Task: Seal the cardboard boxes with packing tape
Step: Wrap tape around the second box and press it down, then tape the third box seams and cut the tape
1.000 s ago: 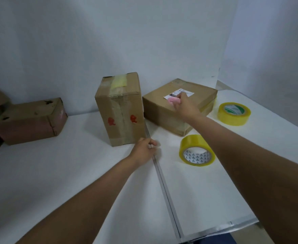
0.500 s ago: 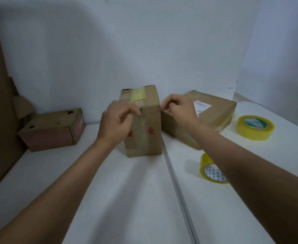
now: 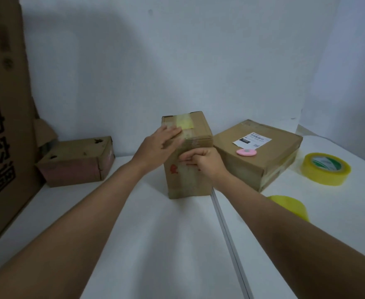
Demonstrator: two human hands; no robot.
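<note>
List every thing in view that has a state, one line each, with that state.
Tall box: upright, top flaps closed, yellowish tape across top.
Left hand: flat on the tall box's top.
Right hand: fingers curled against the box's front; any pinch unclear.
Flat box: closed, labelled, pink cutter lying on it.
Far tape roll: lying flat.
Near tape roll: partly hidden by the right arm.
Left box: closed, lying on its side.

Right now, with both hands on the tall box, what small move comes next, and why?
Probably draw the right hand down the front of the tall upright cardboard box: its curled fingers seem to pinch something there, likely tape, while the flat left hand presses the yellow-taped top.
</note>
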